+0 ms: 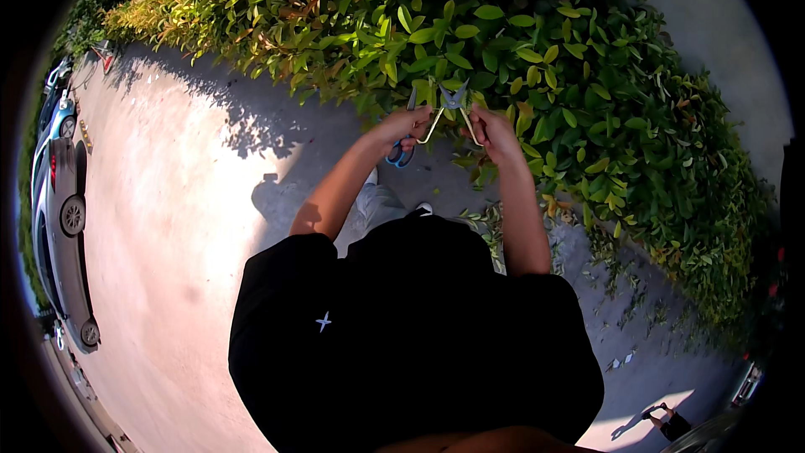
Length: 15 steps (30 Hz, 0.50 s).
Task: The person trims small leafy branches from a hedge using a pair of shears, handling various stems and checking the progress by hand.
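Note:
Pruning shears with pale yellow handles point at the hedge, their grey blades spread apart. My left hand is closed round the left handle. It also holds a pair of scissors; their blue finger loops hang below the hand and a dark blade sticks up above it. Closed on the other handle is my right hand, close beside the leaves. The shears' blades lie against the green foliage, and I cannot tell whether a twig is between them.
Cut leaves and twigs litter the paving along the hedge's foot at right. Parked cars line the far left. Another person is at the lower right, near a strip of sunlight.

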### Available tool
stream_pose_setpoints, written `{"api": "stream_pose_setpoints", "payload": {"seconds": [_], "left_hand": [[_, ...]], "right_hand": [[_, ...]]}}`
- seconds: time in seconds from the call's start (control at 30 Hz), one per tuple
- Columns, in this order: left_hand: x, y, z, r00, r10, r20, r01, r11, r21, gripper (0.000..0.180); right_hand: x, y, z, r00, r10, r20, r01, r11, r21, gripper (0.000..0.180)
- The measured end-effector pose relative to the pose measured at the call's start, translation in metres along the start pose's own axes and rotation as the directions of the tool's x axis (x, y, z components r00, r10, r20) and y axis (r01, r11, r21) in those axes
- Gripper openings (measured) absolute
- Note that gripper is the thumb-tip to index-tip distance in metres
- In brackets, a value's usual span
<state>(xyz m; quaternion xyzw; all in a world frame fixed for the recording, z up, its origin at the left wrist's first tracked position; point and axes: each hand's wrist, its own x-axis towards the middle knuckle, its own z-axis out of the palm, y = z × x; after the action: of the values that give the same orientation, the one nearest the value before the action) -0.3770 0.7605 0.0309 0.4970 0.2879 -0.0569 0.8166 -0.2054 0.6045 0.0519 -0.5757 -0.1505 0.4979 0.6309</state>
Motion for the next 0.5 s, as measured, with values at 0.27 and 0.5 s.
{"api": "stream_pose_setpoints", "payload": {"seconds": [0.27,0.5], "left_hand": [[0.048,0.044,0.014,0.983,0.033,-0.178,-0.077,0.967,-0.245,0.039],[0.05,0.019,0.05,0.927,0.033,-0.372,-0.174,0.919,-0.352,0.034]], "right_hand": [[0.077,-0.018,0.038,0.986,-0.059,-0.156,0.05,0.997,-0.06,0.031],[0.058,0.006,0.056,0.878,-0.207,-0.432,0.258,0.964,0.063,0.034]]}}
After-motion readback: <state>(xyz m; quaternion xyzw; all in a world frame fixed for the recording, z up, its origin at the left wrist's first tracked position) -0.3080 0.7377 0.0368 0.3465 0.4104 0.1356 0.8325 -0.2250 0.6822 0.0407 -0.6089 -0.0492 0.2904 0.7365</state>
